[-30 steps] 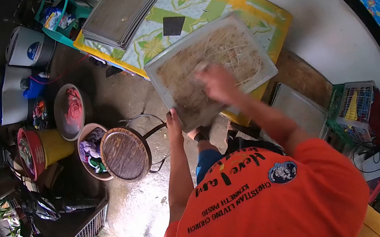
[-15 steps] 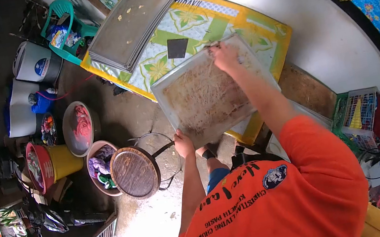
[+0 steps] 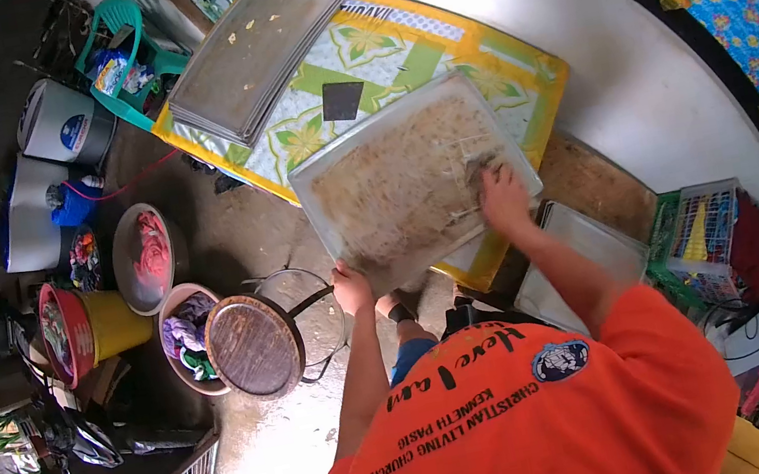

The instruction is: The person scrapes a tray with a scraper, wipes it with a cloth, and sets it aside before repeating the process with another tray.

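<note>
A large grey tray [image 3: 316, 167] smeared with brownish residue and straw-like strands rests tilted on the edge of a table with a yellow and green floral cloth [image 3: 384, 33]. My left hand [image 3: 351, 289] grips the tray's near edge. My right hand [image 3: 502, 197] presses down on the tray's right side, closed on something small that I cannot make out. A round wire sieve [image 3: 307, 316] stands on the floor just below the tray's low edge.
A stack of grey trays [image 3: 250, 52] lies on the table's far end, with a dark square [image 3: 342, 99] beside it. Another tray [image 3: 579, 247] leans by my right leg. Basins of cloth [image 3: 186, 322], a yellow bucket [image 3: 110, 320] and a round wooden stool [image 3: 252, 346] crowd the floor on the left.
My right hand has swept from the tray's middle up to its far corner, then back down to the right side. My left hand has stayed on the near edge.
</note>
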Available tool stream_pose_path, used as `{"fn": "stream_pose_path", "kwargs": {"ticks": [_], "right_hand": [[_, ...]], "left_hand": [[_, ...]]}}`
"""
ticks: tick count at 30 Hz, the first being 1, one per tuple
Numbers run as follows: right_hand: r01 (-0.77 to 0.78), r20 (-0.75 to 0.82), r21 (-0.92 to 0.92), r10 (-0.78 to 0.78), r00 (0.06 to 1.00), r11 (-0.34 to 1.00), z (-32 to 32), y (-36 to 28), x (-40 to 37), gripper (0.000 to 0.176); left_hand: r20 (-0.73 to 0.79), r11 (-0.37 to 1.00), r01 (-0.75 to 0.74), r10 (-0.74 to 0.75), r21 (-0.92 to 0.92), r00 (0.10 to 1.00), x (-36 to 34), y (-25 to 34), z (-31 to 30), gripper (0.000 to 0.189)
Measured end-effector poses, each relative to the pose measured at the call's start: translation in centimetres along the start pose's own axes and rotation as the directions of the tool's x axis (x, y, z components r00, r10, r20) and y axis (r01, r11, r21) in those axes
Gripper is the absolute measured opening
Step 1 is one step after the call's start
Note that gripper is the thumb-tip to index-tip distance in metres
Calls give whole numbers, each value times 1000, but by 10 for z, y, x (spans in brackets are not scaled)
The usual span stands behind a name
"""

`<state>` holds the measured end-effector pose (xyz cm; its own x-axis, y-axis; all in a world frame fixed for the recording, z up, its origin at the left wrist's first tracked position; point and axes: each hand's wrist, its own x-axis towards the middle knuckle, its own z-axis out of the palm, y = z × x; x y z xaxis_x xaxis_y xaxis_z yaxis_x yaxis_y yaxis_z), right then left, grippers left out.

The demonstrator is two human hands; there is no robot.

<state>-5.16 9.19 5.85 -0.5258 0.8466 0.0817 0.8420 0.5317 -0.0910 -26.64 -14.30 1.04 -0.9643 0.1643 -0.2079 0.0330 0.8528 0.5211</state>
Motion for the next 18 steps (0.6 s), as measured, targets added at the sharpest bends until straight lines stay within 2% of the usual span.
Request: {"fn": "stream_pose_path", "kwargs": {"ticks": [2,4,6,7,8,9,10,11,12,14,15,17,18], "right_hand": [[93,159,39,-98,982,995,11,-34,-32,39],[243,242,256,-306,921,936,-14,-81,-56,45],[120,434,642,-488,758,757,-17,-110,-52,45],[128,372,664,-475,798,737,-16,-110,-47,44],[138,306,688,-457,835,713,-13,-112,-41,43],[151,236,710,-434,869,688,-9,-114,-32,43],[92,204,752,-363,909,652,-4,-107,-21,44],[35,180,791,-287,941,610,-1,-92,-10,45],[-123,245,891,-234,941,438,16,-74,3,48],[-317,340,936,-166,925,150,6,-42,13,50],[-358,362,932,-138,922,58,-18,-30,15,50],[-430,426,886,61,903,171,4,1,13,47],[-410,405,909,67,912,82,0,9,9,47]], "left_hand": [[15,1000,-6,6,-3,1000,3,-2,0,48],[47,1000,-4,5,-14,999,5,-5,3,46],[86,998,34,-30,-45,996,3,-4,-1,45],[101,997,50,-44,-60,994,3,-2,-5,46],[140,978,90,-64,-188,988,1,1,-9,53],[14,987,-120,122,-104,992,-5,0,-13,53],[-93,950,-314,313,5,945,-16,-3,-16,54],[-173,868,-478,495,131,852,-27,-7,-19,56],[-42,773,-594,617,224,786,-40,-4,-29,56],[244,515,-788,761,337,602,-65,3,-52,59],[272,464,-810,778,360,566,-68,-2,-47,59],[330,350,-844,805,406,493,-64,-14,-33,61],[307,298,-836,831,461,465,-59,-14,-31,55]]}}
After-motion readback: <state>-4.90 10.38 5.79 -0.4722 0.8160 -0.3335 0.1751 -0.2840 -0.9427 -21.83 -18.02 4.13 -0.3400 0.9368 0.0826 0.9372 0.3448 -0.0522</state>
